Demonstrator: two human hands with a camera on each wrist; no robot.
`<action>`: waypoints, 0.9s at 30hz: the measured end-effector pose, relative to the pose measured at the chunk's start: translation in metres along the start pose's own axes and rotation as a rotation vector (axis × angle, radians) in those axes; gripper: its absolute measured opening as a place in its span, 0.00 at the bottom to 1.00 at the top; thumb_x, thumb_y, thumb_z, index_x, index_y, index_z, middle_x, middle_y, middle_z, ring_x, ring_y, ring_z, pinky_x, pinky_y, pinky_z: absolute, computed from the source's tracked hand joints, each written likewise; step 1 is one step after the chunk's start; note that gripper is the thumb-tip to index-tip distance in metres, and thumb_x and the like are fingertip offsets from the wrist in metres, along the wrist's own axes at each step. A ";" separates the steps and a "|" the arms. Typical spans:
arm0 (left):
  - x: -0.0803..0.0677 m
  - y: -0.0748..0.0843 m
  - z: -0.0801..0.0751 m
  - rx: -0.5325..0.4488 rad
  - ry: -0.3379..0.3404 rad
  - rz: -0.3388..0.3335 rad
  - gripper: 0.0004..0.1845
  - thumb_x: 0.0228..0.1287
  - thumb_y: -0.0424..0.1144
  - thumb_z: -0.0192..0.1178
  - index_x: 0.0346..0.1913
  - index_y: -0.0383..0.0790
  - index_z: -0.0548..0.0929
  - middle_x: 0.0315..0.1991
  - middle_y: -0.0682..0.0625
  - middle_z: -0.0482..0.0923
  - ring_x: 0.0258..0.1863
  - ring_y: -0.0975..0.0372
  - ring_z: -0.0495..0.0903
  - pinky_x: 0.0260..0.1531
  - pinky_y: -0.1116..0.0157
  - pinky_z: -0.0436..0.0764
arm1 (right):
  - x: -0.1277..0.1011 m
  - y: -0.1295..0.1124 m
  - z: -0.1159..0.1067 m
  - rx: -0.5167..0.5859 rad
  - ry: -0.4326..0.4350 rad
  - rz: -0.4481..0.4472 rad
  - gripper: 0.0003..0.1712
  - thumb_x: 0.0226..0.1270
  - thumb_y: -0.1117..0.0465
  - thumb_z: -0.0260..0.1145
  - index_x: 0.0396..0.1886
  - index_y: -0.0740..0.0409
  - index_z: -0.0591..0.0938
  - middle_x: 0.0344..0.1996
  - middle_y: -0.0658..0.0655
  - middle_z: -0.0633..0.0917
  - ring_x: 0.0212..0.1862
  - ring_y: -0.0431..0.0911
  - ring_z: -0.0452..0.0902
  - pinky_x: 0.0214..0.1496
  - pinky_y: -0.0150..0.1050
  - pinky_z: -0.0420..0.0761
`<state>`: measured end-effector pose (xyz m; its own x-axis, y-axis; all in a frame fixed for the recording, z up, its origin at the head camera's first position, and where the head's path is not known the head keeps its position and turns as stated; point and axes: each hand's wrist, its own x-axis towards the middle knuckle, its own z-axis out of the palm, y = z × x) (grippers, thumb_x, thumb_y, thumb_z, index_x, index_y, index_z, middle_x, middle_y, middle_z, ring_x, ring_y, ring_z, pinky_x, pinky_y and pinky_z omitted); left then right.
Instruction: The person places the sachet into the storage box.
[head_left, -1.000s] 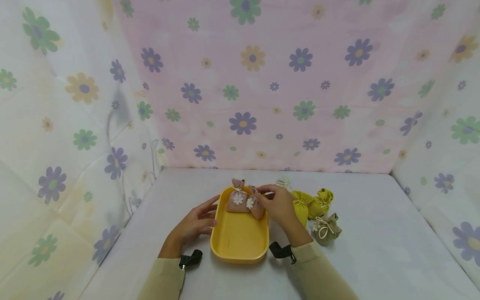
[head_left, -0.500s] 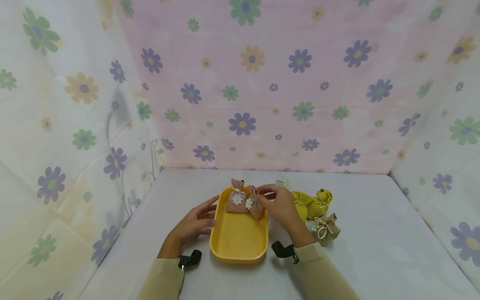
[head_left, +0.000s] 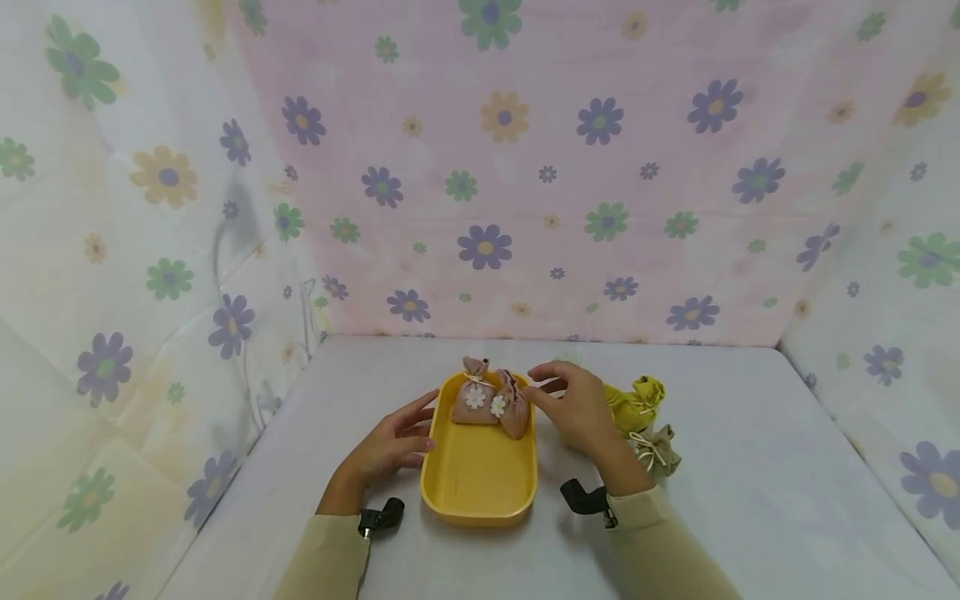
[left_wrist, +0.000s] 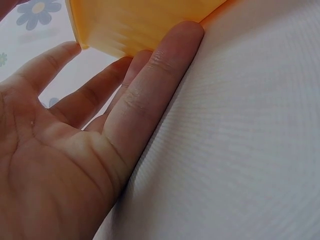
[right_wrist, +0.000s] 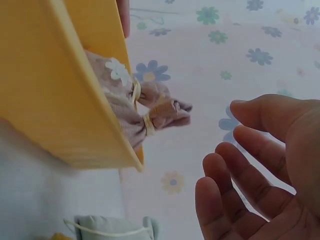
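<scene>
Two pinkish-brown drawstring pouches with white flowers lie in the far part of the yellow tray [head_left: 480, 487]. The left pouch [head_left: 474, 410] sits square, while the right pouch [head_left: 515, 414] leans against the tray's right wall. My left hand [head_left: 386, 450] rests its extended fingertips on the tray's left side; in the left wrist view the fingers [left_wrist: 145, 100] touch the yellow wall. Just off the tray's right rim is my right hand [head_left: 579, 408], fingers loosely bent and holding nothing. The right wrist view shows a gap between its fingers and the pouch necks [right_wrist: 162, 112].
Right of the tray, partly behind my right hand, lie a yellow-green pouch [head_left: 637, 404] and an olive-brown pouch [head_left: 660, 454] with a cream cord. A pale grey-green pouch [right_wrist: 112, 227] shows low in the right wrist view. Flowered cloth walls [head_left: 555, 233] surround the white table [head_left: 750, 467].
My right hand has let go of the right pinkish-brown pouch and moved right, now covering the pale pouch and one yellow-green pouch in the head view. My left hand has stayed put.
</scene>
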<state>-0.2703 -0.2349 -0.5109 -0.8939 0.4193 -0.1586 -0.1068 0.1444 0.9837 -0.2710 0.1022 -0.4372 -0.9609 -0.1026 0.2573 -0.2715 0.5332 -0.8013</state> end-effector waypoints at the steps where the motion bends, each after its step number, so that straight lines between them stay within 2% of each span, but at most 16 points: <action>1: 0.000 0.000 0.000 -0.001 0.001 0.003 0.45 0.66 0.38 0.69 0.80 0.69 0.60 0.79 0.47 0.63 0.72 0.48 0.73 0.55 0.53 0.87 | -0.001 0.000 -0.003 0.001 0.001 -0.007 0.14 0.68 0.53 0.74 0.52 0.47 0.87 0.48 0.51 0.88 0.47 0.47 0.86 0.41 0.41 0.90; 6: 0.000 0.001 0.001 -0.005 0.011 -0.007 0.45 0.65 0.38 0.70 0.79 0.71 0.61 0.78 0.48 0.64 0.71 0.48 0.74 0.55 0.53 0.87 | -0.005 0.002 -0.015 0.002 0.010 -0.018 0.14 0.68 0.54 0.74 0.52 0.48 0.87 0.50 0.55 0.88 0.47 0.48 0.86 0.41 0.40 0.90; 11: 0.001 0.000 0.001 -0.008 0.011 -0.015 0.46 0.64 0.38 0.70 0.79 0.72 0.61 0.78 0.49 0.64 0.71 0.49 0.74 0.55 0.53 0.86 | -0.007 0.007 -0.027 -0.055 0.048 -0.010 0.16 0.68 0.51 0.74 0.54 0.46 0.87 0.53 0.52 0.87 0.50 0.48 0.86 0.45 0.42 0.89; 20: 0.003 -0.001 -0.001 -0.017 -0.015 -0.002 0.44 0.67 0.36 0.67 0.80 0.70 0.60 0.79 0.46 0.63 0.72 0.47 0.73 0.55 0.53 0.87 | -0.010 0.013 -0.054 -0.099 0.068 0.096 0.19 0.71 0.51 0.71 0.58 0.48 0.85 0.59 0.55 0.83 0.57 0.56 0.84 0.50 0.50 0.89; 27: 0.001 0.001 -0.001 -0.013 -0.021 0.007 0.44 0.68 0.35 0.66 0.80 0.69 0.60 0.79 0.46 0.62 0.72 0.46 0.73 0.54 0.53 0.87 | -0.009 0.026 -0.065 -0.141 0.113 0.088 0.18 0.70 0.53 0.70 0.57 0.51 0.86 0.58 0.58 0.85 0.57 0.57 0.84 0.50 0.54 0.88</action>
<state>-0.2720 -0.2350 -0.5103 -0.8852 0.4391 -0.1537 -0.1066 0.1302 0.9857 -0.2655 0.1715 -0.4253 -0.9661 0.0406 0.2550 -0.1686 0.6487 -0.7421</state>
